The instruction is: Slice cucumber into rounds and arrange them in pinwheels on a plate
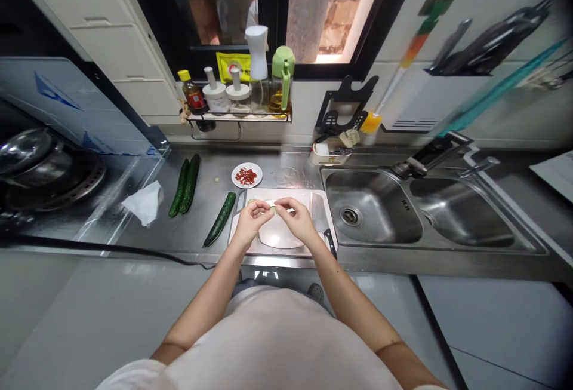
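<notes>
My left hand and my right hand meet above a white plate. Between their fingertips they pinch a small pale green piece, apparently a cucumber slice. The plate rests on a light cutting board. Along the board's right side lies a knife, its black handle towards me and its blade pointing away. One cucumber lies just left of the board. Another pale green bit shows behind my left fingers, partly hidden.
Two cucumbers lie further left, near a crumpled white cloth or paper. Behind the board sits a small plate of chopped red pieces. A double sink is on the right. Seasoning bottles stand on a wall rack; a pot is far left.
</notes>
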### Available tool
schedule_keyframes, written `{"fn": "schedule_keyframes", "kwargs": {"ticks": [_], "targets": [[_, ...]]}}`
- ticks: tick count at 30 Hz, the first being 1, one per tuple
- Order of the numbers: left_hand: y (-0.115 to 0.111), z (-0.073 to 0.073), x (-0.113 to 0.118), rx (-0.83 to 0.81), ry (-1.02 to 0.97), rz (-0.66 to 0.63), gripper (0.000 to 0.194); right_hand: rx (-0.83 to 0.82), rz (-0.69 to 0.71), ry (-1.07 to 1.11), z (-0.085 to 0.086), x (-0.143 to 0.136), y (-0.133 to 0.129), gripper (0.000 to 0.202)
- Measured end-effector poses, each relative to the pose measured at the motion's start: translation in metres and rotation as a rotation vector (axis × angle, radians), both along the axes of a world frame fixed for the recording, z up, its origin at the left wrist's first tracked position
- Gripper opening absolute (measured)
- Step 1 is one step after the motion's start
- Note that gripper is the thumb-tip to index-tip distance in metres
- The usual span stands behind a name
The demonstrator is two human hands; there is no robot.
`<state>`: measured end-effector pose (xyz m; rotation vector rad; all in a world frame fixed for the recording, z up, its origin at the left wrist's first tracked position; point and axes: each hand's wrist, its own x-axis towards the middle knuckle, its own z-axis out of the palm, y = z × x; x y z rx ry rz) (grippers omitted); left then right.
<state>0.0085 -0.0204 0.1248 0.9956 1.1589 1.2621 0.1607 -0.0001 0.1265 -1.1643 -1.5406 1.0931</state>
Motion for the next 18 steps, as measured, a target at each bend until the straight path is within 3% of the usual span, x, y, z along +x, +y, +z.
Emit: {"fn": "schedule_keyframes", "kwargs": {"ticks": [3, 6, 12, 18], "targets": [[0.0003, -0.0018, 0.0022, -0.010, 0.008, 0.021, 0.037, 0.013, 0.018, -0.010, -0.0021, 0.0002, 0.0004, 0.023], [-0.0007, -0.0042, 0.0046, -0.124, -0.044, 0.063, 0.044, 0.015, -0.022, 0.010, -0.0040, 0.0022, 0.0022, 0.025], [-0.0023, -0.0036, 0.0058, -0.467, -0.387, -0.196, 0.052, 0.031, -0.034, 0.009, -0.0028, 0.0057, 0.0020, 0.027], [0.0056, 0.0029, 0.0021, -0.501, -0.514, -0.252, 0.047, 0.061, 0.009, -0.007, -0.0028, 0.0072, -0.0009, 0.023]]}}
